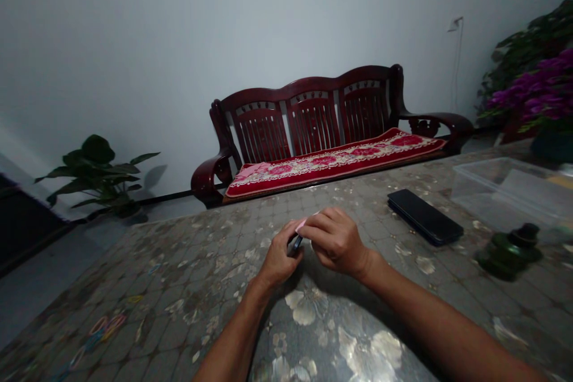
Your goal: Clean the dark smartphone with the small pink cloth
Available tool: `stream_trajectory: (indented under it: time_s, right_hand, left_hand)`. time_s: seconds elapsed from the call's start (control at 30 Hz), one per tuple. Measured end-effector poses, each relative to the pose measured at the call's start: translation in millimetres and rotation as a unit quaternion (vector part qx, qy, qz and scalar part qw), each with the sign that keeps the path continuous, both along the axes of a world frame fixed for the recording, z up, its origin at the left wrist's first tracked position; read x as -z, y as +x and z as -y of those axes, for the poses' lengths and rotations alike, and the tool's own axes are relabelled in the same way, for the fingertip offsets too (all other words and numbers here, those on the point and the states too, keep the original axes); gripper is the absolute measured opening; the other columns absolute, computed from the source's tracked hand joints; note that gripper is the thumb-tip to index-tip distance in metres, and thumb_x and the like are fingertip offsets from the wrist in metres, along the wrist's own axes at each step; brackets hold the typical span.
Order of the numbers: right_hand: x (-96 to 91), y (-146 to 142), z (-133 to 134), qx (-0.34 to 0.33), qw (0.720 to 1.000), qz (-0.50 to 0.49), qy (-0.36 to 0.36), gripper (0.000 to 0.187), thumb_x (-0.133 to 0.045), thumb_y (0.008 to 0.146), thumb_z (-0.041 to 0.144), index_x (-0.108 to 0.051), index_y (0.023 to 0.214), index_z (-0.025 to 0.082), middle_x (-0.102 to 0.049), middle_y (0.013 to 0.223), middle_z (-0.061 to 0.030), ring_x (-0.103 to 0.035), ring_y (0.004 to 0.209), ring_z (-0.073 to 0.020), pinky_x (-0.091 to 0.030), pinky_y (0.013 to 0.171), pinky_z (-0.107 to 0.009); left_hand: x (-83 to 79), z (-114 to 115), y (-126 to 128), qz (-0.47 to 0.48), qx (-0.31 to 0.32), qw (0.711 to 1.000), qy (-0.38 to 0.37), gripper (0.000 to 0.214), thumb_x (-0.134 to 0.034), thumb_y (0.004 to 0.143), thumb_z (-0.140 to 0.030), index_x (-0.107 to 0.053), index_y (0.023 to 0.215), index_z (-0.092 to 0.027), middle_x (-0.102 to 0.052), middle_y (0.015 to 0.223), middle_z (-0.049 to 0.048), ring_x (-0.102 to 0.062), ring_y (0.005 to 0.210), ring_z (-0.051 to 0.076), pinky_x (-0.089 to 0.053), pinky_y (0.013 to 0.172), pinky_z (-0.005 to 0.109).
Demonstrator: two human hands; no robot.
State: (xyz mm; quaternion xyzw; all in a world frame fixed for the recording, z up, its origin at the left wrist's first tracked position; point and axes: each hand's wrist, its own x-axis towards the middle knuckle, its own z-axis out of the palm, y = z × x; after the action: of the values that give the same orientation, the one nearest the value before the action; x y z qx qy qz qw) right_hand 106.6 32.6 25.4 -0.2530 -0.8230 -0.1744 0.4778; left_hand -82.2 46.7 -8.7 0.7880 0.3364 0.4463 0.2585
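Both of my hands meet over the middle of the patterned table [179,298]. My left hand [280,256] is closed around a small dark object [296,244] that I cannot name. My right hand [336,239] has its fingers curled and pinches a small pink piece [302,224] right above that dark object. The two hands touch each other. Most of what they hold is hidden by the fingers.
A black phone [424,216] lies on the table to the right of my hands. A dark green bottle [508,253] and a clear plastic box [510,191] stand further right. Behind the table are a wooden bench [313,125] with a red cushion, and potted plants [101,176].
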Motion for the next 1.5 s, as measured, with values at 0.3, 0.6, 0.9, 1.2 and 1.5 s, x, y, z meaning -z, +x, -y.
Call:
stream_trajectory:
  time_s: [0.3,0.6,0.9,1.2,1.5]
  right_hand:
    - [3.5,6.1,-10.6,0.049,0.989,-0.099,-0.099,0.028,-0.051,0.080,0.004,-0.071,0.090,0.020,-0.070,0.083,-0.0040,-0.058,0.081,-0.0202,-0.041,0.076,-0.033]
    - [15.9,-5.8,-14.0,0.000,0.958,-0.202,-0.202,0.032,-0.049,0.080,0.002,-0.072,0.091,0.021,-0.072,0.083,-0.0030,-0.064,0.081,-0.0180,-0.048,0.077,-0.029]
    - [38.7,-22.3,-20.5,-0.091,0.866,-0.297,-0.391,0.021,-0.057,0.085,0.020,-0.076,0.092,0.018,-0.073,0.087,-0.0051,-0.065,0.081,-0.0177,-0.050,0.075,-0.029]
    - [41.1,-27.4,-22.4,-0.177,0.768,-0.320,-0.525,0.034,-0.062,0.085,0.046,-0.074,0.093,0.014,-0.065,0.071,-0.0010,-0.052,0.059,-0.0119,-0.040,0.053,-0.021]
    - [32.6,-14.6,-25.0,-0.164,0.786,-0.258,-0.537,0.017,-0.057,0.076,0.024,-0.068,0.087,0.017,-0.058,0.066,0.0036,-0.052,0.058,-0.0112,-0.038,0.052,-0.019]
  left_hand:
    - [-1.3,0.5,0.3,0.024,-0.015,0.998,-0.052,0.055,-0.064,0.074,-0.012,-0.067,0.128,-0.019,-0.069,0.127,0.0095,-0.063,0.119,0.027,-0.045,0.109,0.044]
    - [-6.8,3.0,7.0,0.082,-0.089,0.992,-0.032,0.022,-0.068,0.083,-0.026,-0.076,0.103,-0.021,-0.073,0.105,0.0072,-0.067,0.102,0.023,-0.051,0.097,0.037]
    - [-5.2,10.3,9.2,0.150,-0.197,0.967,0.055,0.013,-0.072,0.082,-0.029,-0.073,0.092,-0.021,-0.072,0.088,0.0025,-0.068,0.085,0.018,-0.054,0.082,0.031]
    - [4.4,4.4,9.9,0.224,-0.278,0.933,0.032,0.024,-0.074,0.079,-0.039,-0.071,0.091,-0.018,-0.073,0.086,0.0031,-0.069,0.081,0.019,-0.055,0.077,0.030]
    - [5.2,1.8,18.5,0.287,-0.279,0.916,-0.004,0.033,-0.077,0.076,-0.045,-0.069,0.092,-0.016,-0.071,0.086,0.0039,-0.068,0.078,0.018,-0.055,0.073,0.028]
